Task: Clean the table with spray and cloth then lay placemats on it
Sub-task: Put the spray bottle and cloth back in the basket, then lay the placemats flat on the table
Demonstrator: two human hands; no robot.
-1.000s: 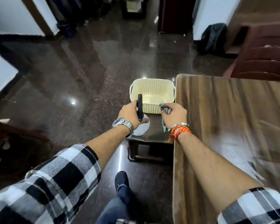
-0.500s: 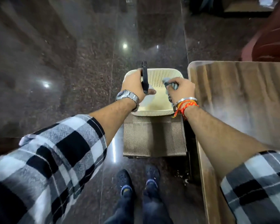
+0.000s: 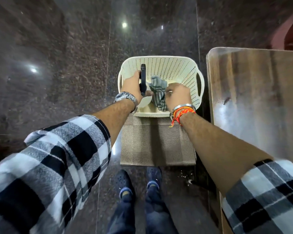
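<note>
Grey striped cloth [image 3: 156, 92] in right grip [image 3: 178, 97], spray bottle [image 3: 143, 78] in left grip [image 3: 133, 85]

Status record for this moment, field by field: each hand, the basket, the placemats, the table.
left hand: grips white spray bottle with black trigger head, held over the basket
right hand: grips crumpled grey striped cloth, also over the basket
basket: cream perforated plastic basket, upright, left of the table
placemats: woven grey-brown placemats, lying flat, far edge under the basket; count cannot be told
table: glossy brown wooden table, no placemat on the visible part
task stage: spray and cloth in hand, mats not yet laid
</note>
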